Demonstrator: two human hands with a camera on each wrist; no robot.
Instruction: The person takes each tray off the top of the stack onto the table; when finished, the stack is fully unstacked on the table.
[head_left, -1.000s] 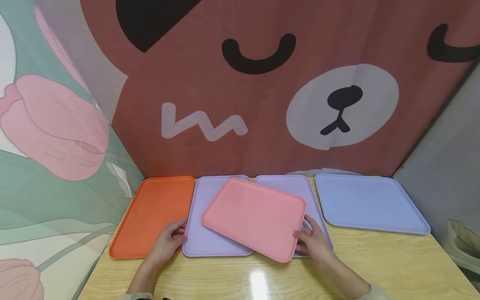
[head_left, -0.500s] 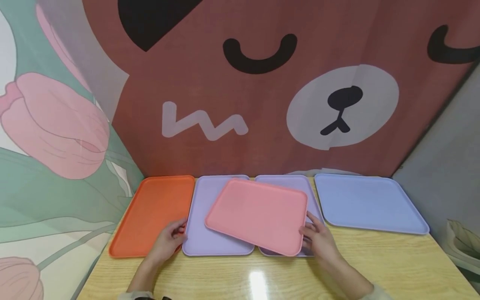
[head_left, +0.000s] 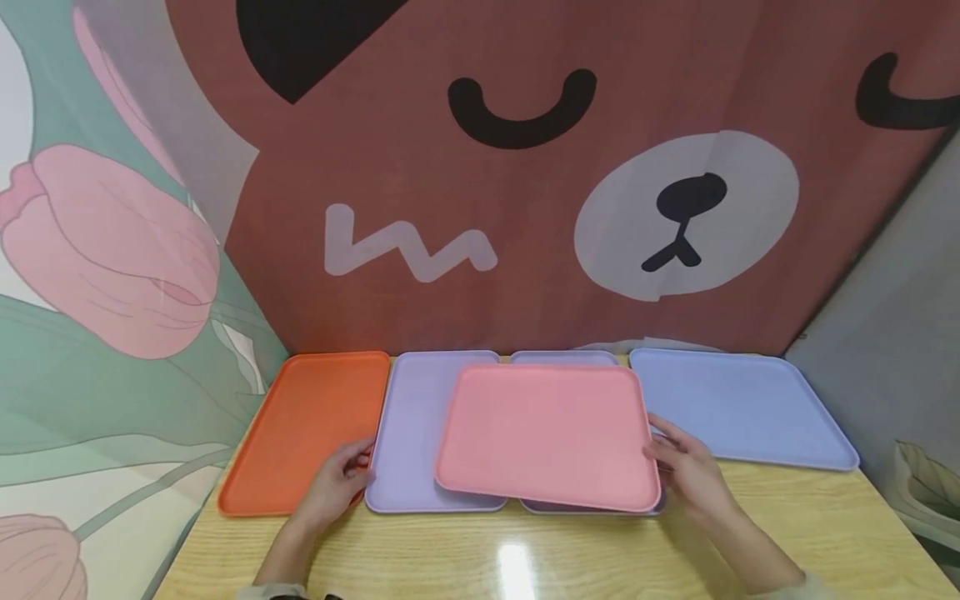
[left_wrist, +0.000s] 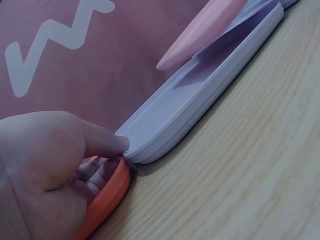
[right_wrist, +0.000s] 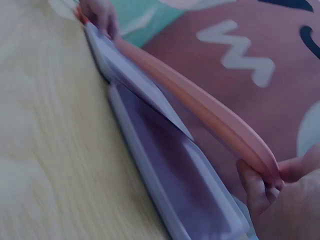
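Observation:
A pink tray (head_left: 547,433) is held level above two lilac trays, covering most of the right one (head_left: 592,507) and part of the left one (head_left: 412,433). My right hand (head_left: 693,471) grips the pink tray by its right edge; the right wrist view shows its thumb and fingers on opposite sides of the rim. At the seam between the orange tray (head_left: 307,433) and the left lilac tray, my left hand (head_left: 333,483) pinches the lilac rim. Its thumb lies on top of that rim in the left wrist view, with the other fingers curled beneath, over the orange tray.
A blue tray (head_left: 742,408) lies at the back right of the wooden table (head_left: 420,554). Behind stands a backdrop (head_left: 405,308) with a bear print; a floral one (head_left: 112,400) is on the left. A grey wall (head_left: 900,333) stands on the right.
My right hand has carried the pink tray to the right and turned it from slanted to nearly straight. The left hand has stayed in place at the lilac tray's edge.

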